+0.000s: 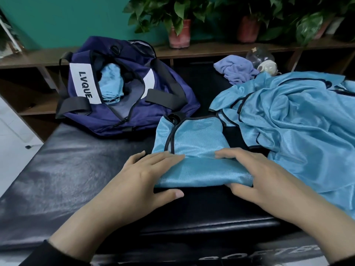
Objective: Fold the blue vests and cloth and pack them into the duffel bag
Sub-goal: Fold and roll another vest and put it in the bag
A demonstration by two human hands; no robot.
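Observation:
A light blue vest [194, 139] with black trim lies on the black padded bench [73, 169], its near edge folded over. My left hand [146, 175] grips the fold's left end, fingers on top and thumb beneath. My right hand [255, 175] grips the right end the same way. A navy duffel bag [165, 104] marked LVQUE stands unzipped at the back left, with a folded blue vest [111, 83] inside. A heap of unfolded blue vests [292, 116] covers the right side. A crumpled periwinkle cloth [236, 70] lies behind the heap.
A brown wooden shelf [211, 48] runs behind the bench with potted plants [179, 33] on it. A clear glass object and a small white item [267, 66] sit beside the periwinkle cloth. White floor [11, 131] shows at the left.

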